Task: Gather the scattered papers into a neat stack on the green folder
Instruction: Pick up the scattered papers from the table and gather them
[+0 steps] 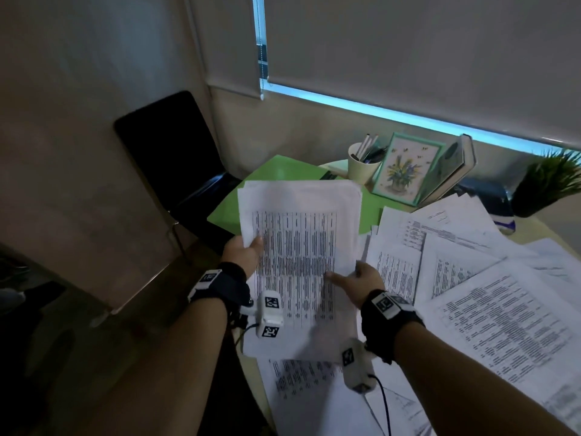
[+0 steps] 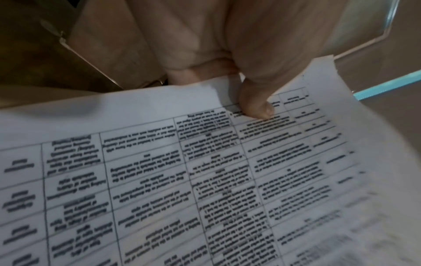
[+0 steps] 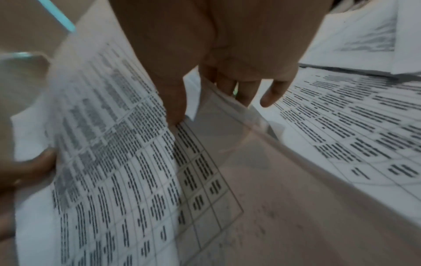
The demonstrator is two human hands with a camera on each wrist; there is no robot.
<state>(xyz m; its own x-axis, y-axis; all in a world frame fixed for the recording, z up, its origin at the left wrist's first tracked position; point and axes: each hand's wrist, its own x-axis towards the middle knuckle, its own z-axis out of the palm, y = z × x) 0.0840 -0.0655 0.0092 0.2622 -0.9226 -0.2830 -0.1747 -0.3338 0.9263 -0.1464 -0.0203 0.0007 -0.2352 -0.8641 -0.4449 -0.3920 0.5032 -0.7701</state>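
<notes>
A bundle of printed sheets (image 1: 298, 234) with table text is held up above the near-left part of the table. My left hand (image 1: 245, 251) grips its left edge, thumb on top (image 2: 257, 108) and fingers underneath. My right hand (image 1: 358, 278) pinches its right edge, thumb on the print (image 3: 175, 100) and fingers behind the paper. The green folder (image 1: 283, 171) lies flat beyond the bundle, partly hidden by it. Several more printed papers (image 1: 471, 278) lie scattered and overlapping over the right of the table, and another sheet (image 1: 301, 382) lies below the bundle.
A cup of pens (image 1: 364, 165), a framed flower picture (image 1: 405, 171) and a leaning book (image 1: 456, 165) stand at the back. A potted plant (image 1: 550, 180) is far right. A black chair (image 1: 176, 158) stands left of the table. A dark pouch (image 1: 490, 196) lies behind the papers.
</notes>
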